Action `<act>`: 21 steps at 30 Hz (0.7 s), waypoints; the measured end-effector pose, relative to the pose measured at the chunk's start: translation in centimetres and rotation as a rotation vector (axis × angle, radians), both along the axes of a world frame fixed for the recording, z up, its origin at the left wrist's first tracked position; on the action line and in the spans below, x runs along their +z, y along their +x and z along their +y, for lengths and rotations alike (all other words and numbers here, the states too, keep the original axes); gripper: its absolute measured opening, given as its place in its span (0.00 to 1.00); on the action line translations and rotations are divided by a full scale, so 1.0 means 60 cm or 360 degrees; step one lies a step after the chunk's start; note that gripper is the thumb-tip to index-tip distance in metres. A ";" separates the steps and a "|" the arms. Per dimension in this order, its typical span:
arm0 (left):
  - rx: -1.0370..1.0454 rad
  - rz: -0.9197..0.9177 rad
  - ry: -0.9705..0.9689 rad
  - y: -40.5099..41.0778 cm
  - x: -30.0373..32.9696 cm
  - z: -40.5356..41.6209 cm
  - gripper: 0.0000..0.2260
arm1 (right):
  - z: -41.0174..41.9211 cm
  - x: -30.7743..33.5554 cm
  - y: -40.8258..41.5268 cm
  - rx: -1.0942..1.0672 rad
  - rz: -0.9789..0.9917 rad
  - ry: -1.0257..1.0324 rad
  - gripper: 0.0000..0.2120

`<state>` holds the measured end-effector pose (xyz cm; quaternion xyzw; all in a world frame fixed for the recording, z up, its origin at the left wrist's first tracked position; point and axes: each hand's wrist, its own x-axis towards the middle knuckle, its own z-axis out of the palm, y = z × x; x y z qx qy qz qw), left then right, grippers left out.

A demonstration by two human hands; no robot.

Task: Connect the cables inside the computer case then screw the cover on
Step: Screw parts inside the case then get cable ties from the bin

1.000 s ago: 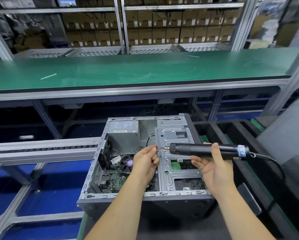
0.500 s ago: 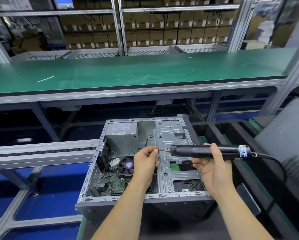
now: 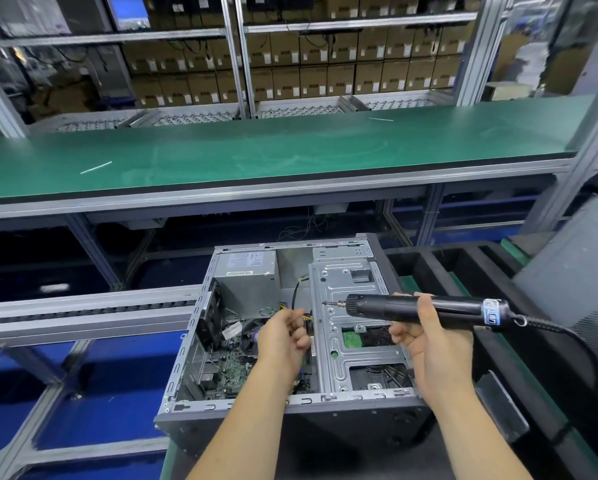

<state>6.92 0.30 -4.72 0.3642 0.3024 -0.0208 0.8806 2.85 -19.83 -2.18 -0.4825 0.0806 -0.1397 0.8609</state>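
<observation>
The computer case [image 3: 290, 341] lay on its side at lower centre of the frame, open, with no cover on it. The right hand [image 3: 432, 344] grasped an electric screwdriver [image 3: 425, 308] level over the drive cage [image 3: 353, 327], its bit pointing toward frame left and, it seemed, loaded with a screw. The left hand [image 3: 283, 337] hung over the motherboard [image 3: 235, 370] with fingers loosely curled; whether it held anything I could not tell. Yellow and black cables [image 3: 299, 306] sat just beside it. A grey panel [image 3: 574, 282] at right was perhaps the cover. Judging by this, cover fitting and screwing remained.
</observation>
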 end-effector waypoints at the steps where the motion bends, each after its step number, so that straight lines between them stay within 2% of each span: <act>1: -0.0036 0.0078 0.0133 0.001 -0.005 0.009 0.11 | -0.001 0.005 -0.004 -0.0048 -0.0004 -0.0087 0.26; 3: -0.0201 0.0184 0.0644 0.002 -0.011 0.029 0.12 | -0.003 0.021 -0.013 -0.0127 -0.0049 -0.0271 0.26; 6: -0.0614 0.0182 0.1798 0.006 -0.016 0.042 0.14 | -0.003 0.053 -0.022 -0.0147 -0.0117 -0.0458 0.22; 8: -0.0888 0.0134 0.2096 0.006 -0.018 0.033 0.19 | 0.000 0.070 -0.023 -0.0134 -0.0132 -0.0546 0.24; 10: -0.1105 0.0175 0.2057 0.005 -0.020 0.018 0.23 | 0.007 0.082 -0.022 -0.0115 -0.0143 -0.0627 0.25; 12: -0.1169 0.0218 0.1966 0.005 -0.026 0.008 0.29 | 0.014 0.089 -0.018 -0.0109 -0.0136 -0.0670 0.28; 16: -0.1044 0.0173 0.1586 0.001 -0.030 0.005 0.23 | 0.019 0.092 -0.009 -0.0092 -0.0099 -0.0726 0.31; 21: -0.1046 0.0237 0.1658 0.005 -0.021 0.004 0.19 | 0.018 0.089 -0.004 -0.0077 -0.0079 -0.0802 0.30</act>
